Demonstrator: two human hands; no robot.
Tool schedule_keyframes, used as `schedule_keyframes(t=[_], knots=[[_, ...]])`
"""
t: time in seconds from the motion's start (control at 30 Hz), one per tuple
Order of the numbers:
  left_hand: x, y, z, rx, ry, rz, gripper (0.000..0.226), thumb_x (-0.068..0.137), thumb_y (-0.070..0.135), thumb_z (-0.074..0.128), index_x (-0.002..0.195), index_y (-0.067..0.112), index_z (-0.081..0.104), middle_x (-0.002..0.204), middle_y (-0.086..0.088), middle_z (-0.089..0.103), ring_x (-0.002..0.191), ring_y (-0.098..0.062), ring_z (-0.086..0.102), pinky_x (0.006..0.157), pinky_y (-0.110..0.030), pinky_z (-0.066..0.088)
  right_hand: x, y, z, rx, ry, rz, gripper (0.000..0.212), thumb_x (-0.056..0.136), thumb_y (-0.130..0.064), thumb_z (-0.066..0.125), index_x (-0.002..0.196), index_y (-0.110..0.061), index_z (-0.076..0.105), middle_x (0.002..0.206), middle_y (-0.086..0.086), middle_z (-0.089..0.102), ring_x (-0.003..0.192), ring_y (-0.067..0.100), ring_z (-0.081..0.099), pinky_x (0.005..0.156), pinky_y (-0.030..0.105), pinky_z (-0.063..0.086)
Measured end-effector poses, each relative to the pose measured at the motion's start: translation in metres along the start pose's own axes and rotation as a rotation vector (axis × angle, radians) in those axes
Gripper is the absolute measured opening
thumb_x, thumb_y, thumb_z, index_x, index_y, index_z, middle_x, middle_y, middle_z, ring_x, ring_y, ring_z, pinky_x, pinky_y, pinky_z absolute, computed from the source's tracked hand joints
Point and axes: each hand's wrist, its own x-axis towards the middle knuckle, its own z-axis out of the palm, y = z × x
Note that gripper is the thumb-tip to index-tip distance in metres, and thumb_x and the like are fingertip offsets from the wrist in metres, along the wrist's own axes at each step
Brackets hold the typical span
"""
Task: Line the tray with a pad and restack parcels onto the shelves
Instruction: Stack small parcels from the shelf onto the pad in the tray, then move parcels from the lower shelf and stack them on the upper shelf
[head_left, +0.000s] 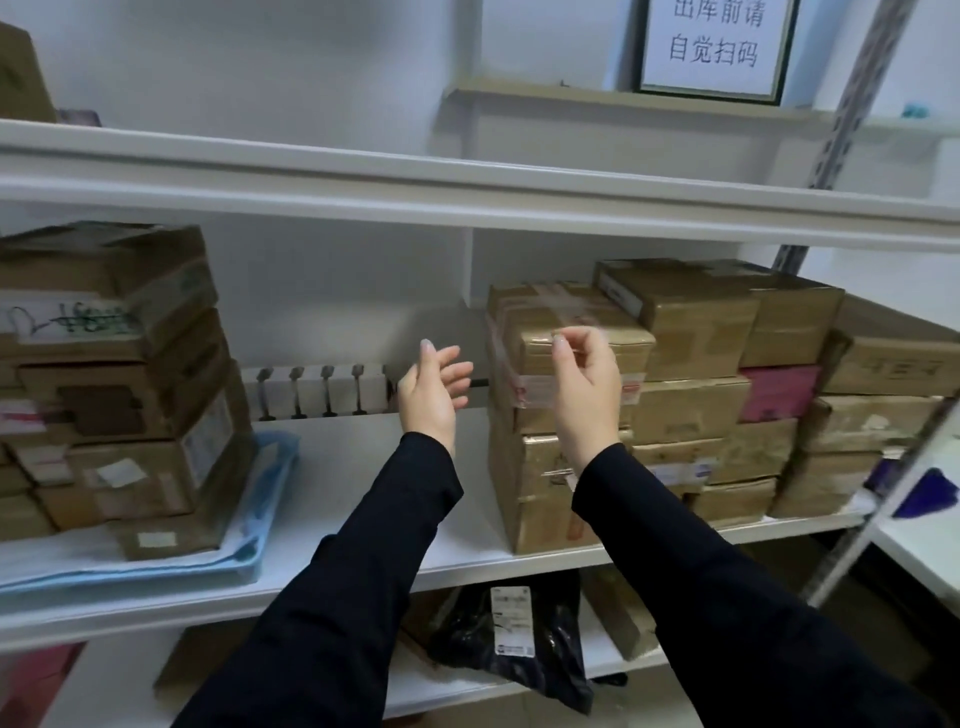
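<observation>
In the head view, a blue tray (244, 564) lined with a white pad (52, 556) is seen at the left end of the shelf (353, 467), loaded with taped cardboard parcels (114, 405). More boxes (691, 364) are stacked at the right end, and bare board is left between. The left hand (434, 395) is held open there. The right hand (587, 395) is curled before the boxes; whether anything is gripped cannot be told.

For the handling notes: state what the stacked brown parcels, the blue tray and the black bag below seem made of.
Brown parcels: matte cardboard by the look, bound with glossy clear tape that catches light. Blue tray: probably smooth moulded plastic, judging by its rounded, even-coloured rim. Black bag: thin glossy plastic film, wrinkled, carrying a white label.
</observation>
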Motion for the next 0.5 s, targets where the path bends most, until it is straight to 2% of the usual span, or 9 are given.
schedule_keyframes(t=[0.07,0.13,0.2,0.27,0.37,0.5], knots=[[0.001,-0.008,0.014,0.056,-0.009,-0.08,0.04,0.102,0.035,0.034,0.119,0.008,0.058,0.103,-0.006,0.064,0.089,-0.016,0.057,0.077,-0.028,0.046,0.008,0.009,-0.02,-0.038,0.063,0.026,0.01,0.094,-0.017,0.052,0.101,-0.024,0.051,0.109,-0.005,0.05,0.105,0.01,0.049,0.093,0.027,0.041],[0.003,-0.014,0.025,0.139,-0.05,-0.175,0.039,0.1,0.037,0.039,0.127,0.011,0.051,0.122,-0.009,0.056,0.105,-0.019,0.052,0.09,-0.035,0.043,0.018,0.018,-0.037,-0.068,0.144,0.082,0.023,0.092,-0.018,0.054,0.113,-0.023,0.046,0.125,-0.003,0.043,0.12,0.014,0.04,0.102,0.031,0.034],[0.002,-0.014,0.035,0.178,-0.118,-0.283,0.053,0.096,0.045,0.044,0.14,0.015,0.039,0.142,-0.008,0.042,0.127,-0.024,0.042,0.103,-0.042,0.036,0.029,0.024,-0.05,-0.078,0.172,0.182,0.04,0.091,-0.019,0.055,0.129,-0.019,0.041,0.14,0.002,0.036,0.13,0.018,0.031,0.11,0.036,0.028],[0.0,-0.01,0.044,0.169,-0.186,-0.386,0.074,0.088,0.058,0.05,0.148,0.021,0.025,0.154,-0.006,0.026,0.14,-0.028,0.026,0.11,-0.05,0.026,0.038,0.03,-0.057,-0.047,0.126,0.304,0.056,0.092,-0.024,0.055,0.142,-0.016,0.031,0.149,0.003,0.028,0.138,0.02,0.024,0.115,0.04,0.023],[0.002,-0.005,0.057,0.209,-0.294,-0.48,0.093,0.075,0.073,0.052,0.15,0.029,0.02,0.157,-0.006,0.019,0.144,-0.032,0.018,0.111,-0.059,0.016,0.049,0.04,-0.063,0.073,0.03,0.415,0.065,0.094,-0.03,0.053,0.148,-0.016,0.021,0.152,0.004,0.027,0.14,0.023,0.026,0.115,0.042,0.025],[0.002,-0.003,0.066,0.183,-0.338,-0.5,0.103,0.063,0.079,0.058,0.148,0.031,0.026,0.155,-0.007,0.026,0.142,-0.031,0.023,0.111,-0.059,0.014,0.054,0.045,-0.068,0.116,-0.016,0.431,0.061,0.095,-0.027,0.053,0.148,-0.012,0.025,0.141,0.003,0.037,0.125,0.017,0.04,0.098,0.027,0.032]])
